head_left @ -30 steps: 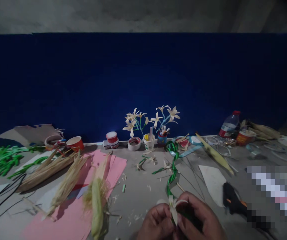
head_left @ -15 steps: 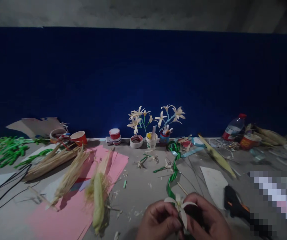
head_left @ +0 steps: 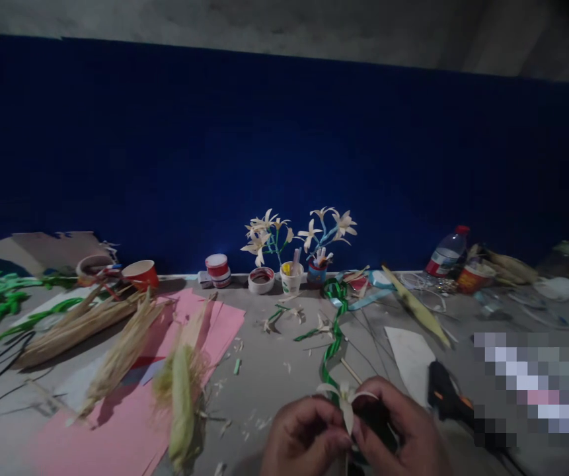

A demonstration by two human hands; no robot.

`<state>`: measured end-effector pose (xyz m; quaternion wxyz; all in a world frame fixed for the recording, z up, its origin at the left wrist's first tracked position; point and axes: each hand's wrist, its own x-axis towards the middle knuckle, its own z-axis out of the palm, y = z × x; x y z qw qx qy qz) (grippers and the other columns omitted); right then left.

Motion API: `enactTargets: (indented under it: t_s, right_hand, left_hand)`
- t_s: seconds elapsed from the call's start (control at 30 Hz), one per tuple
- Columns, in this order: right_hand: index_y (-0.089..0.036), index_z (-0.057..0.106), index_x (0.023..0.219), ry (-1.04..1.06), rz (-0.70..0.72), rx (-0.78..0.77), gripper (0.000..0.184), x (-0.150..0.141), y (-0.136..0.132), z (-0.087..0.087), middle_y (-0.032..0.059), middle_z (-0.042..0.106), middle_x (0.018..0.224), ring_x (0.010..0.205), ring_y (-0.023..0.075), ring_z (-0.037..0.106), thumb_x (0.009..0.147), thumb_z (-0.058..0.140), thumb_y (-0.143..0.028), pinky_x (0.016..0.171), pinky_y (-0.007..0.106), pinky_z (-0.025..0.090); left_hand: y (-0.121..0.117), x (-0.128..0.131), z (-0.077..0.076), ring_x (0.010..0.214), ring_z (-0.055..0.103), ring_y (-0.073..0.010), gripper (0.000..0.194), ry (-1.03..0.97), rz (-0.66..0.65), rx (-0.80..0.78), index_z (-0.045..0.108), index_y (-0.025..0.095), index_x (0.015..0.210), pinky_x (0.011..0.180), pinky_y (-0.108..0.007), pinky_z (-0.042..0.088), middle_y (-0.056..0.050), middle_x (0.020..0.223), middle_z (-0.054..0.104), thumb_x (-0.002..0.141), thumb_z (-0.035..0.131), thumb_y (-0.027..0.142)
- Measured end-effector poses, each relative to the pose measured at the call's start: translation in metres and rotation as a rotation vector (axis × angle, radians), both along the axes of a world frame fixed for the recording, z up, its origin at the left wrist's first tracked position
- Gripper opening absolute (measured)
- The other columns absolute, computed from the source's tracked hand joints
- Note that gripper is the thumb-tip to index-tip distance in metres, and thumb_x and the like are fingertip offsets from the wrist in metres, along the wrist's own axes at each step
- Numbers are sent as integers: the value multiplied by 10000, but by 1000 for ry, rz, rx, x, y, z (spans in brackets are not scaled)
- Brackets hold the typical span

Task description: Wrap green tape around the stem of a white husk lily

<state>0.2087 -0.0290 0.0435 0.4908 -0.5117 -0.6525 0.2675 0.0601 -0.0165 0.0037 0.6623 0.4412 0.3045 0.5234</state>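
Note:
Low in the middle of the view, my left hand (head_left: 306,437) and my right hand (head_left: 398,433) are both closed round the base of a small pale husk flower (head_left: 346,398), whose thin petals spread above my fingers. A green ribbon (head_left: 334,330) runs from the flower's stem away across the grey table (head_left: 274,370) towards the back. What my fingers grip below the petals is hidden.
A corn cob in its husk (head_left: 181,396) lies on pink paper (head_left: 130,423) to the left, beside dry husk bundles (head_left: 90,324). A black glue gun (head_left: 445,393) lies right of my hands. Cups, tape rolls and finished husk flowers (head_left: 297,235) stand along the blue wall, with a water bottle (head_left: 445,254).
The camera has tilted and shifted slightly. My hands stay together on the flower, which has turned a little between my fingers.

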Motion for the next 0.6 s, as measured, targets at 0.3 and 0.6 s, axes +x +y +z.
enactTargets:
  t_s: [0.3, 0.6]
  right_hand:
    - [-249, 526, 765, -260, -36, 188, 50, 5, 3, 0, -43, 614, 613, 537, 136, 602, 797, 548, -218, 503, 180, 481]
    - [-249, 567, 750, -196, -62, 233, 61, 1, 0, 2, -40, 644, 636, 556, 134, 626, 753, 604, -202, 530, 188, 480]
  left_hand:
    - [2, -13, 9, 681, 533, -159, 219, 281, -7, 299, 697, 176, 753, 666, -255, 403, -23, 696, 597, 821, 673, 383]
    - [-3, -4, -4, 701, 550, -180, 316, 206, 111, 248, 704, 178, 747, 686, -266, 411, -44, 704, 620, 802, 660, 486]
